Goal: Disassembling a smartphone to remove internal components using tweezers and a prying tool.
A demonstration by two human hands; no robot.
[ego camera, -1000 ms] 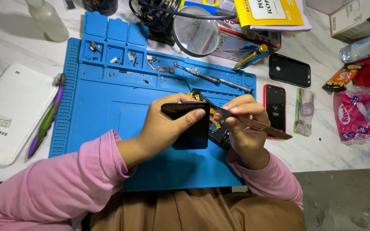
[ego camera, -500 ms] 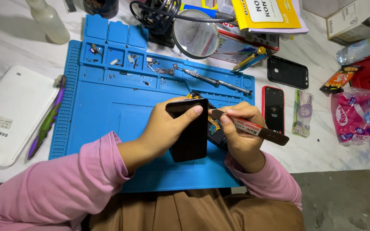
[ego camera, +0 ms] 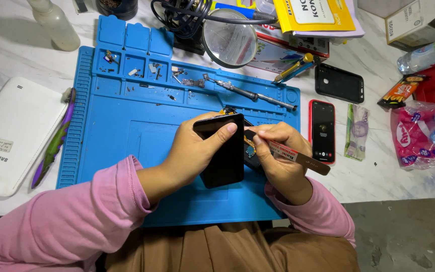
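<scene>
Now the left hand (ego camera: pixel 192 153) grips the black phone (ego camera: pixel 222 150) more upright than before, its dark face tilted up over the middle of the blue mat (ego camera: pixel 117 131) near the desk's front edge. The right hand (ego camera: pixel 280 156) still pinches the flat metal pry tool (ego camera: pixel 298 157), its tip against the phone's right edge.

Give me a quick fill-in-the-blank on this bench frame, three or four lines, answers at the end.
1. The left hand lifts a black rectangular phone screen panel over a ___ silicone work mat.
2. The right hand holds a flat metal pry tool against the opened phone body, to the ___ of the panel.
3. The phone with the red rim lies screen up on the ___ tabletop.

Answers: blue; right; white marble
</scene>
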